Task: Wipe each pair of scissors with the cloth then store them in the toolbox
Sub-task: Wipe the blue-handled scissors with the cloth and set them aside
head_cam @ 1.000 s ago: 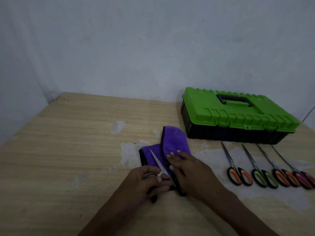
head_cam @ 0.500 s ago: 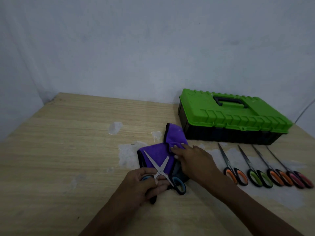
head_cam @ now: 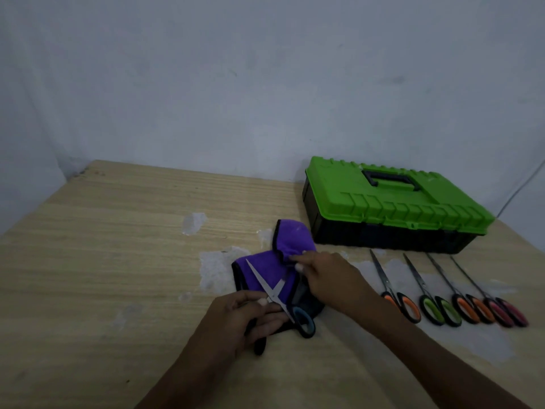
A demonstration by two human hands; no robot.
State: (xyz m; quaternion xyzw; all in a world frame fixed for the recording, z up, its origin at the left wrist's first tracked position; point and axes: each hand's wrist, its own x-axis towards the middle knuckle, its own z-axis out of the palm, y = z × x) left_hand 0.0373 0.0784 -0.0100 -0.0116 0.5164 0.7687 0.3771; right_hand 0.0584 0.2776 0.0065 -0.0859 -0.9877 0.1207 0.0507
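Note:
A pair of blue-handled scissors lies with its blades spread on the purple cloth near the table's middle. My left hand grips one handle of it, hiding that handle. My right hand pinches a fold of the cloth just right of the blades. The toolbox, green lid over a black base, stands closed at the back right. In front of it lie several more scissors in a row, with orange, green, orange and pink handles.
The wooden table has worn pale patches around the cloth. A grey wall runs behind the table and along its left edge. A thin cable hangs at the far right behind the toolbox.
The scissor blades have opened wide on the cloth. My right hand has moved from the blades up to the cloth's fold. The blue handle now shows.

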